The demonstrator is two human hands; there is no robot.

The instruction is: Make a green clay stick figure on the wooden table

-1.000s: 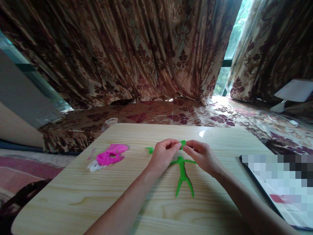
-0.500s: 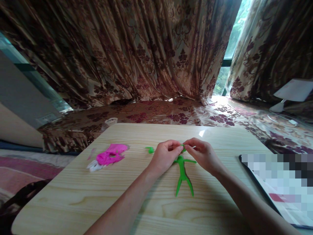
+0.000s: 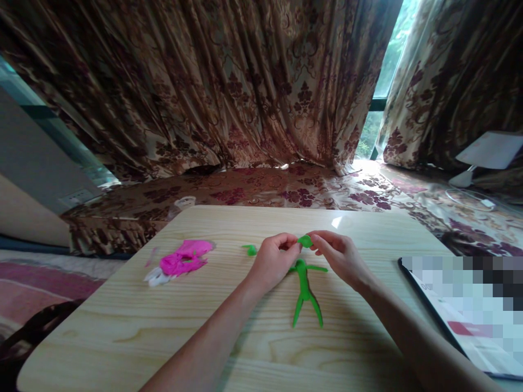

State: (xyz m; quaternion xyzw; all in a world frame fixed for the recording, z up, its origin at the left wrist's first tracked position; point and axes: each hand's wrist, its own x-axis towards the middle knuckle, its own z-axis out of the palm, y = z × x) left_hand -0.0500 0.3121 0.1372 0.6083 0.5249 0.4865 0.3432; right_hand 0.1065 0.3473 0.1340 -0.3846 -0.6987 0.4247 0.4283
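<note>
Between my two hands, just above the table, is a small rounded lump of green modelling clay. My left hand pinches its left side with thumb and forefinger. At its right side my right hand has its fingertips pressed together against it. Directly below lies a green clay figure with a body, two arms and two legs, flat on the wood; its left arm is partly hidden behind my left hand. Left of my left hand sits another small green clay piece with a thin tail.
A crumpled pink wrapper with a white part lies at the table's left. On the right rests a dark-edged tablet or screen. The pale wooden table has curtains behind it, and a white lamp stands at far right.
More of the green lump shows between my fingers now. My right fingertips have shifted slightly right, away from my left ones. The figure and the other pieces lie as before.
</note>
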